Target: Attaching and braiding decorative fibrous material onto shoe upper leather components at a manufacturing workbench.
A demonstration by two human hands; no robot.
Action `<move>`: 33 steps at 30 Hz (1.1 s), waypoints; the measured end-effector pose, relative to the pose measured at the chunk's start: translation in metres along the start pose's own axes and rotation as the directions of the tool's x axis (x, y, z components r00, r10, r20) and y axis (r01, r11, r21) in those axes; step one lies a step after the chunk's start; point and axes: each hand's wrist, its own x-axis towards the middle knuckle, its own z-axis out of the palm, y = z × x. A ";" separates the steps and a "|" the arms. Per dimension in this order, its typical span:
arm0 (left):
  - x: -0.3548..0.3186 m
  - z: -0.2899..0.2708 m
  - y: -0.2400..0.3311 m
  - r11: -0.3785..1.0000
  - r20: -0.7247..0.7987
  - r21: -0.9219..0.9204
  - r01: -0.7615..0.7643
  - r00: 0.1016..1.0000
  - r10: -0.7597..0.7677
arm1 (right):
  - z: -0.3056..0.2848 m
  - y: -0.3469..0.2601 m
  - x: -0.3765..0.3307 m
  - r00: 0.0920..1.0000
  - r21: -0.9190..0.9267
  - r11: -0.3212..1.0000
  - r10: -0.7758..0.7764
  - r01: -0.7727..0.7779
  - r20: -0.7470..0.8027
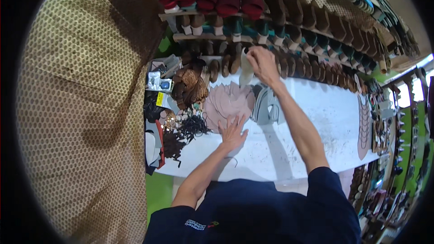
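In the head view, the right hand (266, 65) has its fingers closed on the upper end of a pale piece (246, 73), upright near the counter's (316, 117) far side, beyond the pink pieces (220, 101). The left hand (233, 134) lies spread on their near edge, gripping nothing. Grey pieces (271, 110) sit just right. The step seems to be handling the pale piece; the next move likely calls for placing it without disturbing the pile.

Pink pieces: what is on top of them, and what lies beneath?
The left hand rests on the pink pieces at their near edge; what lies directly beneath is covered.
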 end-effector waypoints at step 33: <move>-0.213 0.017 -0.139 0.978 -0.210 -0.112 0.175 0.958 -0.196 | -0.008 -0.129 -0.408 0.913 -0.145 0.913 0.397 -0.381 0.098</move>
